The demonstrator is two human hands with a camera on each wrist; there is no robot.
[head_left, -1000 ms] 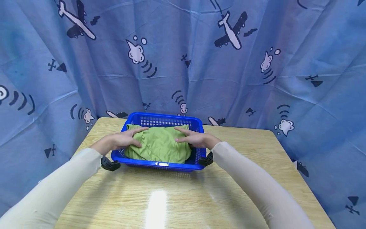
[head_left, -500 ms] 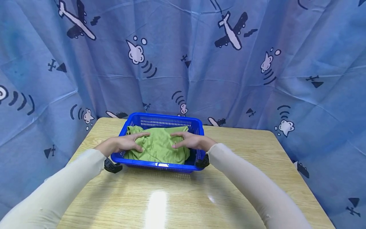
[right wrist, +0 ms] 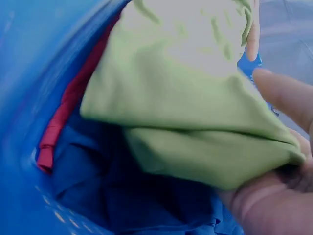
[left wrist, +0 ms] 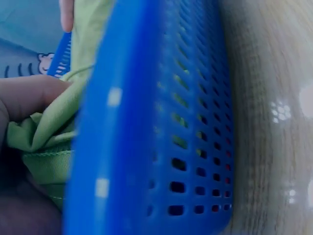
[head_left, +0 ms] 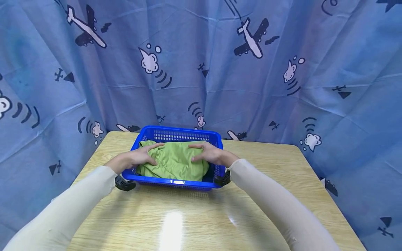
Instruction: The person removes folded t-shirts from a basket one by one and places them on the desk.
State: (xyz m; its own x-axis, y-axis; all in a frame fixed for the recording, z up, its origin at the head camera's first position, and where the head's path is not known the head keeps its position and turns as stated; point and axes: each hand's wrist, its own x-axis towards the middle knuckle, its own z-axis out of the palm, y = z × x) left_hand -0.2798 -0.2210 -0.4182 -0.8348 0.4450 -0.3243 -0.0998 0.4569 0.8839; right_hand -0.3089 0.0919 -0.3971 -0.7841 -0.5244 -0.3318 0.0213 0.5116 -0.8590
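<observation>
Cloth (head_left: pixel 177 160) below mid-frame sits gripped by my half-curled left hand (head_left: pixel 138 156) and right hand (head_left: pixel 213 154), now drawn closer together, so seemingly secured.

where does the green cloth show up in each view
Head: the green cloth lies below and slightly left of centre.
Left wrist: left side, beyond the near rim of the blue basket.
Right wrist: centre, up to the top edge.
Shared landmark: the blue basket.
</observation>
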